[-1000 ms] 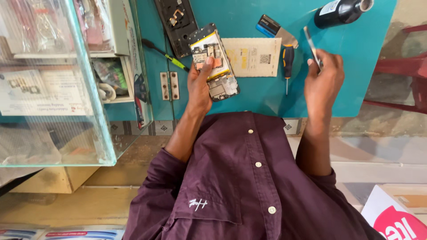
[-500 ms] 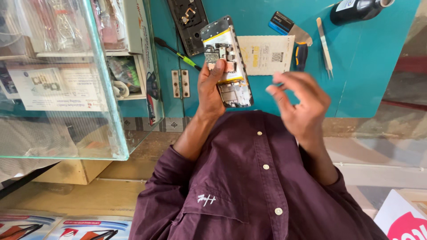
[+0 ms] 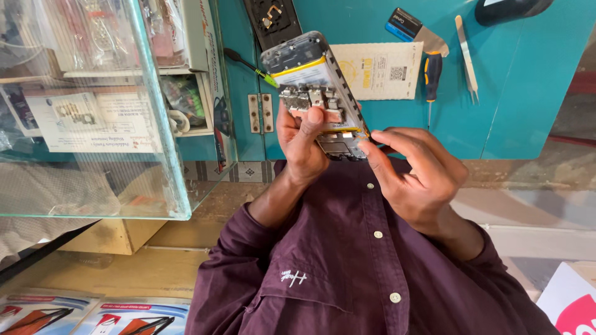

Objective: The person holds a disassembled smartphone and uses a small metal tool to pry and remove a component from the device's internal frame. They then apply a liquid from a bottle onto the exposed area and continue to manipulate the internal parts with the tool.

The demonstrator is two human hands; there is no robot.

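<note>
Gripping opened phone (image 3: 316,93) upright in left hand (image 3: 304,146), above purple shirt (image 3: 347,260); pinching at its lower edge with right hand (image 3: 416,180), apparently freeing a part. Calling next for fine fingertip control. Lying beyond on teal surface (image 3: 528,80): screwdriver (image 3: 432,71), tweezers (image 3: 467,59). Crowding left: glass case (image 3: 93,105); leaving room rightward.
</note>
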